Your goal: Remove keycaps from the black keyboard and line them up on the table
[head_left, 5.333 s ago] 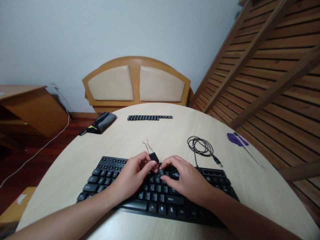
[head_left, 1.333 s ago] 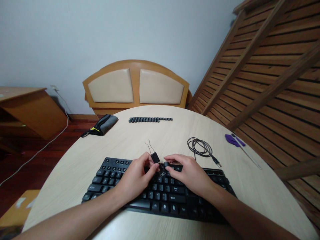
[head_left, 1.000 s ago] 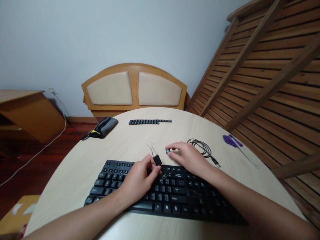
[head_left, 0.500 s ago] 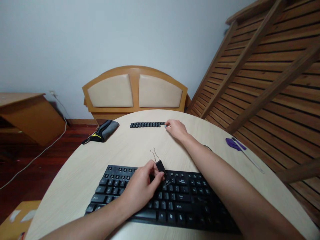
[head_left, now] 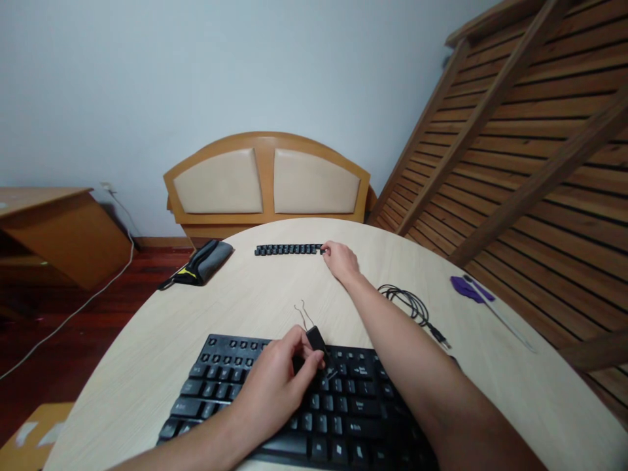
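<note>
A black keyboard (head_left: 289,445) lies at the near side of the round table, its top rows on the left showing bare key sockets. Over it, my left hand (head_left: 275,379) is closed around the black handle of a wire keycap puller (head_left: 316,338), whose two thin wires point away from me. At the far side, a double row of loose black keycaps (head_left: 284,250) runs from left to right. My right hand (head_left: 342,263) is at the right end of that row, fingertips pinched on a small keycap (head_left: 322,251) down at the table. The fingers partly hide it.
A coiled black USB cable (head_left: 409,304) lies right of centre, beside my right forearm. A dark grey and yellow folded cloth item (head_left: 209,263) is at the left edge. To the right are a purple cloth (head_left: 466,288) and a thin white stick-like tool (head_left: 505,320) with a dark end.
My right hand has moved slightly left with the keycap, up to the row's end. More of the cable shows beside my forearm. My left hand keeps its grip on the puller.
</note>
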A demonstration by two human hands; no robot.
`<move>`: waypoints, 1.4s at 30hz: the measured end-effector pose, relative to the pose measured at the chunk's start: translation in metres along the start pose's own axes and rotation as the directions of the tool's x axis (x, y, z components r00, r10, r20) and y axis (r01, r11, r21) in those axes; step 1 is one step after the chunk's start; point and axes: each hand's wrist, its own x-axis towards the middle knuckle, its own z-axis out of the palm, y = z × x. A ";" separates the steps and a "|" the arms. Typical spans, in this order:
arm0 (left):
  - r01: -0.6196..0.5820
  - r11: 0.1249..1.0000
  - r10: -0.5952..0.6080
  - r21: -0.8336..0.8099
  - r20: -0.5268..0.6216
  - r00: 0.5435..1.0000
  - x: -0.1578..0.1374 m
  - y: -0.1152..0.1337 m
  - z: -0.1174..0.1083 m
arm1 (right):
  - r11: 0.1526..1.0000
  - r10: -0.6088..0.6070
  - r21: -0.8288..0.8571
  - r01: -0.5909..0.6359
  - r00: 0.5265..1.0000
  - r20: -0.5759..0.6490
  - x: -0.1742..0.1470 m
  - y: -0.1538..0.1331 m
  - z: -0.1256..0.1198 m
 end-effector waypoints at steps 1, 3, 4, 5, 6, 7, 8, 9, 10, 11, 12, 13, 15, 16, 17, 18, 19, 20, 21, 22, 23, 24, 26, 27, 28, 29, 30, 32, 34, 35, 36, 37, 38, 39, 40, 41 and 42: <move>0.001 1.000 -0.001 0.002 -0.001 1.000 0.000 0.000 0.000 | 1.000 -0.002 0.004 0.002 1.000 -0.001 0.000 0.000 0.001; 0.001 1.000 -0.001 0.006 -0.001 1.000 0.000 0.001 0.000 | 1.000 -0.009 0.012 0.009 1.000 -0.002 0.001 -0.002 0.002; 0.002 1.000 -0.002 0.007 0.001 1.000 0.000 0.001 0.000 | 1.000 -0.013 0.015 0.013 1.000 -0.003 0.001 -0.003 0.003; 0.003 1.000 -0.003 0.009 0.002 1.000 0.000 0.001 0.000 | 1.000 -0.017 0.018 0.017 1.000 -0.003 0.001 -0.004 0.002; 0.004 1.000 -0.004 0.010 0.003 1.000 -0.001 0.001 0.000 | 1.000 -0.020 0.019 0.020 1.000 -0.003 0.001 -0.005 0.002; 0.005 1.000 -0.005 0.012 0.002 1.000 -0.001 0.001 0.000 | 1.000 -0.022 0.020 0.022 1.000 -0.002 0.001 -0.005 0.002; 0.005 1.000 -0.005 0.013 0.000 1.000 -0.001 0.001 0.000 | 0.999 -0.025 0.021 0.025 1.000 -0.003 0.001 -0.006 0.002; 0.006 1.000 -0.006 0.014 0.000 1.000 -0.001 0.001 0.000 | 0.999 -0.029 0.023 0.029 1.000 -0.003 0.001 -0.006 0.002; 0.007 1.000 -0.007 0.014 0.001 1.000 -0.001 0.000 0.000 | 0.999 -0.033 0.024 0.033 0.999 -0.005 0.000 -0.006 0.002; 0.009 1.000 -0.009 0.016 0.000 1.000 -0.001 0.000 0.000 | 0.999 -0.036 0.025 0.036 0.999 -0.007 0.000 -0.006 0.002; 0.012 1.000 -0.012 0.018 0.000 1.000 -0.001 0.000 0.000 | 0.999 -0.038 0.025 0.038 0.999 -0.008 0.000 -0.006 0.002; 0.014 1.000 -0.014 0.020 0.001 1.000 -0.001 0.000 0.000 | 0.999 -0.040 0.026 0.040 0.999 -0.010 0.000 -0.006 0.003; 0.012 1.000 -0.012 0.021 0.001 1.000 -0.001 0.000 0.000 | 0.999 -0.042 0.025 0.042 0.999 -0.010 0.000 -0.006 0.003; 0.009 1.000 -0.009 0.020 0.001 1.000 -0.001 0.000 0.000 | 0.999 -0.043 0.024 0.043 0.999 -0.009 0.000 -0.006 0.003; 0.006 1.000 -0.006 0.018 0.001 1.000 0.000 0.000 0.000 | 0.999 -0.044 0.022 0.044 0.999 -0.009 0.000 -0.006 0.003; 0.003 1.000 -0.003 0.013 0.002 1.000 0.000 0.000 0.000 | 0.999 -0.044 0.021 0.045 0.999 -0.008 0.000 -0.007 0.003; 0.001 1.000 -0.001 0.009 0.002 1.000 -0.001 0.000 0.000 | 0.999 -0.045 0.019 0.045 0.999 -0.007 0.000 -0.007 0.003; -0.001 1.000 0.001 0.005 0.003 1.000 -0.001 0.000 0.001 | 0.999 -0.045 0.017 0.045 0.999 -0.006 0.000 -0.007 0.002; -0.001 1.000 0.001 0.004 0.002 1.000 -0.001 0.000 0.001 | 0.999 -0.046 0.015 0.046 0.999 -0.005 0.000 -0.007 0.002; -0.001 1.000 0.001 0.005 0.001 1.000 -0.001 0.000 0.001 | 0.999 -0.047 0.014 0.047 0.999 -0.003 -0.001 -0.007 0.002; -0.001 1.000 0.001 0.007 -0.003 1.000 -0.002 0.000 0.001 | 0.999 -0.048 0.012 0.048 0.999 -0.001 -0.001 -0.008 0.001; -0.002 1.000 0.002 0.010 -0.008 1.000 -0.002 0.000 0.001 | 0.999 -0.049 0.009 0.049 0.999 0.002 -0.002 -0.008 0.001; -0.006 1.000 0.006 0.008 -0.010 1.000 -0.001 0.000 0.000 | 0.999 -0.051 0.003 0.051 0.999 0.012 -0.003 -0.008 -0.001; -0.009 1.000 0.009 0.003 -0.008 1.000 0.000 0.000 0.000 | 0.999 -0.053 -0.002 0.053 0.998 0.019 -0.004 -0.008 -0.002; -0.012 1.000 0.012 -0.001 -0.004 1.000 0.000 0.000 0.000 | 0.998 -0.057 -0.006 0.057 0.998 0.030 -0.005 -0.008 -0.005; -0.013 1.000 0.014 -0.005 0.000 1.000 0.001 0.000 -0.001 | 0.998 -0.064 -0.011 0.064 0.997 0.043 -0.006 -0.008 -0.008; -0.014 1.000 0.014 -0.008 0.005 1.000 0.001 0.000 -0.001 | 0.997 -0.073 -0.016 0.074 0.995 0.061 -0.007 -0.008 -0.012; -0.018 1.000 0.018 -0.015 0.009 1.000 0.001 0.000 -0.001 | 0.994 -0.104 -0.024 0.107 0.989 0.108 -0.010 -0.008 -0.023; -0.026 0.999 0.026 -0.025 0.010 1.000 0.000 0.000 -0.001 | 0.988 -0.145 -0.028 0.152 0.976 0.160 -0.018 -0.007 -0.037; -0.030 0.999 0.030 -0.029 0.010 1.000 0.000 0.000 -0.001 | 0.984 -0.167 -0.027 0.175 0.969 0.181 -0.024 -0.007 -0.045; -0.033 0.999 0.033 -0.030 0.009 0.999 -0.001 0.000 -0.001 | 0.980 -0.190 -0.023 0.198 0.962 0.197 -0.033 -0.006 -0.052; -0.035 0.999 0.035 -0.029 0.006 0.999 -0.001 0.001 -0.001 | 0.975 -0.212 -0.015 0.220 0.956 0.205 -0.042 -0.005 -0.059; -0.036 0.999 0.036 -0.025 0.004 0.999 -0.001 0.001 -0.001 | 0.971 -0.235 -0.003 0.241 0.949 0.208 -0.054 -0.005 -0.065; -0.037 0.999 0.037 -0.022 0.002 0.999 -0.001 0.001 -0.001 | 0.966 -0.254 0.011 0.258 0.944 0.211 -0.067 -0.003 -0.071; -0.039 0.999 0.039 -0.020 0.003 0.999 -0.001 0.001 -0.001 | 0.962 -0.271 0.025 0.272 0.938 0.214 -0.081 -0.002 -0.076; -0.042 0.999 0.042 -0.019 0.004 0.999 -0.001 0.001 -0.001 | 0.958 -0.285 0.039 0.283 0.933 0.218 -0.095 0.000 -0.081; -0.047 0.999 0.048 -0.019 0.005 0.999 -0.001 0.002 -0.001 | 0.953 -0.301 0.059 0.296 0.927 0.224 -0.110 0.002 -0.085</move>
